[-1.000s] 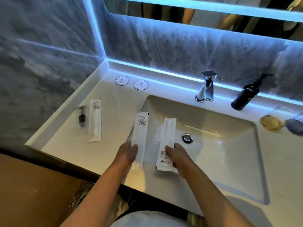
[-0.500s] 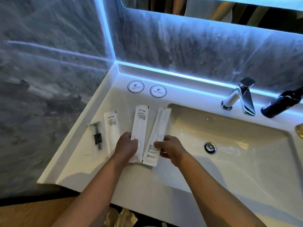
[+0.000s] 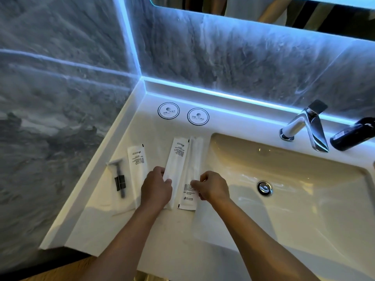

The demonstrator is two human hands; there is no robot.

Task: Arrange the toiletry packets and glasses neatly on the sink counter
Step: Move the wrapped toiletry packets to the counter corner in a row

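Three long white toiletry packets lie on the white counter (image 3: 174, 236) left of the basin. The left packet (image 3: 136, 165) rests alone beside a small razor (image 3: 119, 179). My left hand (image 3: 156, 188) pinches the lower end of the middle packet (image 3: 176, 159). My right hand (image 3: 213, 186) grips the right packet (image 3: 191, 173), which lies parallel to the middle one, touching it, near the basin's edge. No glasses are in view.
Two round paper coasters (image 3: 168, 110) (image 3: 197, 116) sit at the back corner. The sink basin (image 3: 304, 230) with its drain (image 3: 264, 188) fills the right. A chrome faucet (image 3: 304, 124) and a dark pump bottle (image 3: 353, 133) stand behind it. Marble walls close the left and back.
Both hands carried their packets from over the basin leftward onto the counter. The right packet, tilted half a second ago, now lies parallel against the middle one. The view shifted left; the glasses left the frame.
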